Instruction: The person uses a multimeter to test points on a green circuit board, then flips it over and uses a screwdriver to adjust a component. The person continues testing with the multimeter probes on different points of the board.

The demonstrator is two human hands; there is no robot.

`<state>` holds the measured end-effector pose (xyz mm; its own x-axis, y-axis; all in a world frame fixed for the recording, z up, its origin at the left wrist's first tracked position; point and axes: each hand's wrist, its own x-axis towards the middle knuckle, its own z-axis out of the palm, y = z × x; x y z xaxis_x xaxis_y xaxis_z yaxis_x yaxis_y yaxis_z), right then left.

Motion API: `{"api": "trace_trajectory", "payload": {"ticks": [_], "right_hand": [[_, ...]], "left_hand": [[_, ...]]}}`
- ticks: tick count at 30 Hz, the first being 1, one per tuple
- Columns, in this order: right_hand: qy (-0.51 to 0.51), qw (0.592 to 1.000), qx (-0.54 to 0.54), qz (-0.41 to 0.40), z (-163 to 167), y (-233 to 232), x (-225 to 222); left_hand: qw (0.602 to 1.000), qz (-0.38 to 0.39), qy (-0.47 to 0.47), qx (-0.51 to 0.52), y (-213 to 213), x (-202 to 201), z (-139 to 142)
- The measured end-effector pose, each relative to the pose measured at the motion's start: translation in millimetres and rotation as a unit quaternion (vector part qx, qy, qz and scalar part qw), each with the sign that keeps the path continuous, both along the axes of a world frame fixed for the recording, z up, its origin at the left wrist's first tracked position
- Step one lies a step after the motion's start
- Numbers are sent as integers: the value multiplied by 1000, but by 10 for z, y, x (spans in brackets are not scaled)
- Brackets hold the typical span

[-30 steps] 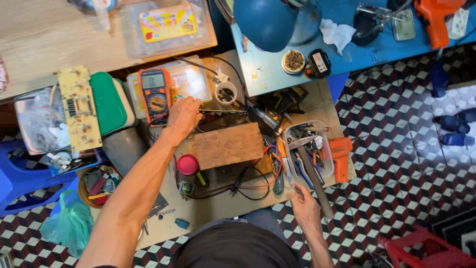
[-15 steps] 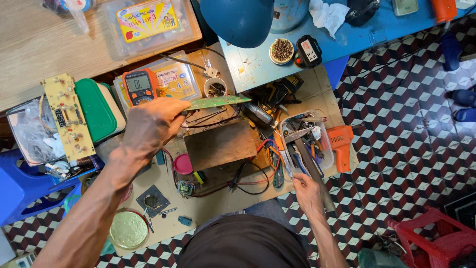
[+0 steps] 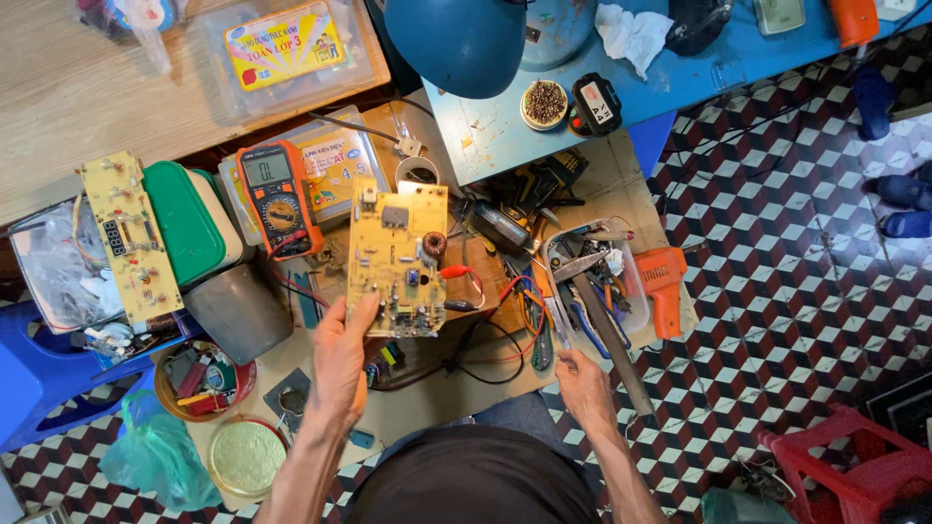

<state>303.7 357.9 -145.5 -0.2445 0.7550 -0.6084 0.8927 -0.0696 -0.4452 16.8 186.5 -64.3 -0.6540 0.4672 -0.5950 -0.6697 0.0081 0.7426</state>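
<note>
- Left hand has a yellow circuit board pinched at its lower left corner, thumb on the face and the other fingers tucked behind, so it's clamped on the board's edge.
- The board is held up over the middle of the low cardboard-topped bench, component side up. You can see a copper coil near its right edge and a dark square part up top.
- Right hand sits low at the bench's right edge, fingers curled together around a slim tool with a pale handle. I can't tell exactly what kind of tool it is.
- Just past that hand is a clear plastic tray stuffed with pliers and other hand tools, with an orange power tool touching its right side.
- Left of the board there's an orange digital multimeter, its red lead running under the board.
- Further left, a second long yellow circuit board lies across a green-lidded box.
- A grey tub sits just below that box, and a brown bowl of small parts is near the left forearm.
- A blue lamp shade hangs over the blue table at the top.
</note>
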Motion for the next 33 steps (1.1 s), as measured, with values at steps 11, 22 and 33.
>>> {"api": "trace_trajectory", "payload": {"ticks": [11, 22, 33], "right_hand": [[72, 990, 95, -74, 169, 471, -135], [-83, 965, 227, 104, 191, 815, -268], [58, 936, 315, 149, 81, 561, -238]], "left_hand": [[921, -216, 102, -307, -104, 400, -404], [833, -234, 263, -427, -199, 97, 114], [885, -55, 240, -394, -770, 79, -322]]}}
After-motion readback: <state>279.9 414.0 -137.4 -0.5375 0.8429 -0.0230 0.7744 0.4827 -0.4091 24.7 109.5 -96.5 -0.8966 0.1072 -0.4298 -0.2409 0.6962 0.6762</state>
